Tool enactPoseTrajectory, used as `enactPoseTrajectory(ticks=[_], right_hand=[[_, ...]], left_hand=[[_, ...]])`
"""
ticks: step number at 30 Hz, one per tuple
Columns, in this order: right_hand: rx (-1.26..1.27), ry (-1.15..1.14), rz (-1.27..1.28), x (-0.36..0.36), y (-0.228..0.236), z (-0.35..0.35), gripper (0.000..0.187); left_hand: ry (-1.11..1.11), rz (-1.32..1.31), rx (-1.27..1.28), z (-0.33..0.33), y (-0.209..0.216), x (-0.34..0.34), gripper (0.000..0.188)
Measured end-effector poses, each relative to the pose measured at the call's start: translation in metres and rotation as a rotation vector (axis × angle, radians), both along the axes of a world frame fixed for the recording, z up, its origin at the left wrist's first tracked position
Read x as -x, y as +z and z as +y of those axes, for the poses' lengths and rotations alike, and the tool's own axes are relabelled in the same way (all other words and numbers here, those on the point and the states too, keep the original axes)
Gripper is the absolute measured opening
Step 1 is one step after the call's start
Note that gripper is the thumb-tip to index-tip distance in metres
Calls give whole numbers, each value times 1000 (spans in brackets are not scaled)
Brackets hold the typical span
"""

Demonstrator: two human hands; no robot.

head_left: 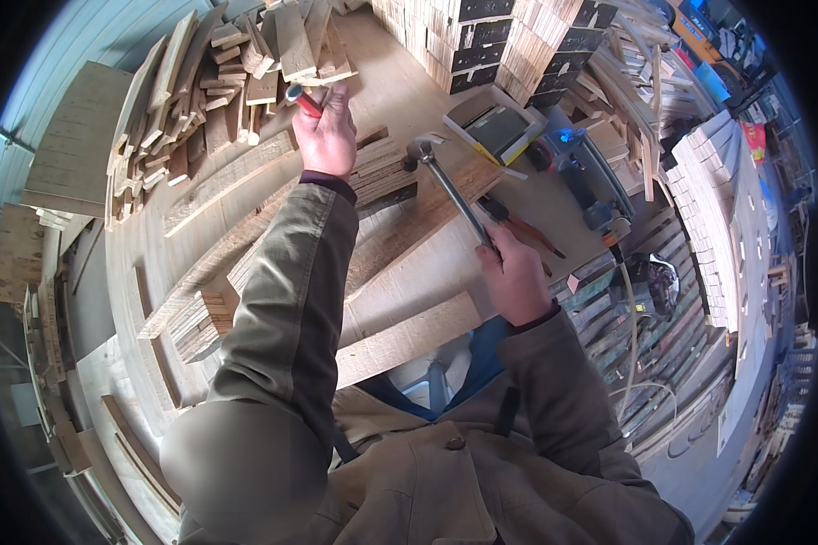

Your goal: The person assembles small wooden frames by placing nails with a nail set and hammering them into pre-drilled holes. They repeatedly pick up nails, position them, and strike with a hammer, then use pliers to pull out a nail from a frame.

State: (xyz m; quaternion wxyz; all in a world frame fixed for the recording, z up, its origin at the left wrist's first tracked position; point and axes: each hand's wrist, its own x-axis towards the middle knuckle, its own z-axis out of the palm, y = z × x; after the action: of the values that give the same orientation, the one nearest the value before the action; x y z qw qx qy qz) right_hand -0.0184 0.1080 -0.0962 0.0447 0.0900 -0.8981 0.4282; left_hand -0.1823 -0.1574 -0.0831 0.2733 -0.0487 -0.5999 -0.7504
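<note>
My left hand (pixel 325 138) is stretched far forward and closed on a short red handle with a round metal end (pixel 304 100); the rest of that tool is hidden by the hand. Just beyond it is a heap of loose wooden slats (pixel 245 77). My right hand (pixel 516 277) grips a claw hammer (pixel 454 195) by its metal shaft, with the head pointing away from me. Beside the hammer, red-handled pliers (pixel 534 233) lie on the bench. Between my arms, a wide board (pixel 409 222) lies slantwise, and a pale plank (pixel 409 338) crosses nearest my body.
Stacked wooden blocks with black ends (pixel 477 45) rise at the back. An open box (pixel 493 127) sits before them. To the right are a corded power tool (pixel 600 213), its hose (pixel 633 318) and a slatted surface (pixel 600 341). A small slat bundle (pixel 200 327) lies left.
</note>
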Motion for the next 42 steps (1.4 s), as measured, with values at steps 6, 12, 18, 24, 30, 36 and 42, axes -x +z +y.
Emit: enactPoseTrajectory(ticks=[6,12,18,24,30,36,42], right_hand=[[21,6,-17,-2,-12,-10,28],[-59,-38,-8,-3,-33,-22,26],[4,-39,32,-6,-49,-23,27],[157,-70,-73,2,-52,-20,25],[239,-67,-177,4,-49,-15,25],[217,-63,-159,9,-53,-11,23],[243,-39,-203,11,-61,-7,24]], left_hand=[[-16,79,-89,-8,-8,-14,41],[-9,77,-114,-13,-19,-17,45],[89,-34,546,12,-42,-39,41],[110,-27,597,9,-38,-38,43],[41,-37,582,10,-44,-35,43],[57,-32,616,13,-45,-35,39],[37,-42,644,8,-31,-43,40]])
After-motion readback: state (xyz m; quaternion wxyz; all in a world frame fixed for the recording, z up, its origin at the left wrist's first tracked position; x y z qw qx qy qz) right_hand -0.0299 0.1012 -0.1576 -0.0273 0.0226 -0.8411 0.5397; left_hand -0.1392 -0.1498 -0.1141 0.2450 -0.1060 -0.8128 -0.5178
